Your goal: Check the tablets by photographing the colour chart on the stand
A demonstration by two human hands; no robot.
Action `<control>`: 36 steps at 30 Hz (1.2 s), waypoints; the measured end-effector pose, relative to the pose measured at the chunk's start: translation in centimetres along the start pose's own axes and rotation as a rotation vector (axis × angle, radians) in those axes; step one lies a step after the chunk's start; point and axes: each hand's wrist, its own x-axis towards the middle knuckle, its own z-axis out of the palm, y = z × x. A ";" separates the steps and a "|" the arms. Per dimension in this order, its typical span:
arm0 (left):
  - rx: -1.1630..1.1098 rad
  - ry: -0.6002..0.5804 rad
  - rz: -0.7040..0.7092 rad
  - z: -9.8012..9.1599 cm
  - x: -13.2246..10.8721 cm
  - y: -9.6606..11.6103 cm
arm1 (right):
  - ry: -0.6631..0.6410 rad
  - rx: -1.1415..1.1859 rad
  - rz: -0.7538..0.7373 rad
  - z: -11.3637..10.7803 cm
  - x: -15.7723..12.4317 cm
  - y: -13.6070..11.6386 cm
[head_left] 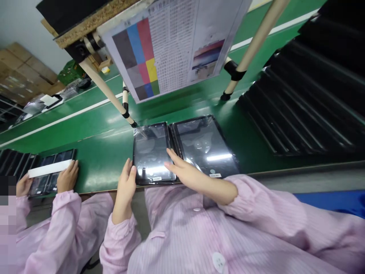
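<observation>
Two dark tablets in clear film lie side by side on the green bench, each with a small white label near its front edge. My left hand is at the left edge of the left tablet, fingers stretched along it and thumb apart. My right hand reaches across the front of the right tablet. Its extended fingers lie at the left tablet's right edge, over the gap between the two. Neither hand is wrapped around anything.
A printed sheet with color blocks hangs from a pipe frame above the green bench. Black trays are stacked at right. At left, a co-worker's hands hold a white strip over similar dark panels. Cardboard boxes stand behind.
</observation>
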 end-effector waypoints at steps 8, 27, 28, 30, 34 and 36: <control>-0.358 -0.122 0.001 -1.1 -2.2 3.2 | 0.086 0.158 -0.048 -0.2 -0.3 -1.0; -0.407 0.040 0.371 6.4 -4.0 7.3 | 0.485 0.197 -0.618 -3.2 -0.1 -2.8; -0.371 0.033 0.451 6.6 -4.0 7.7 | 0.464 0.205 -0.656 -3.7 -0.3 -3.3; -0.272 0.033 0.571 7.0 -4.2 8.3 | 0.400 0.293 -0.660 -4.6 -0.3 -4.1; -0.018 0.089 0.676 8.0 -4.6 9.0 | 0.282 0.475 -0.505 -6.2 0.3 -5.0; 0.081 0.111 0.669 8.5 -4.7 9.2 | 0.272 0.475 -0.457 -6.6 0.6 -5.0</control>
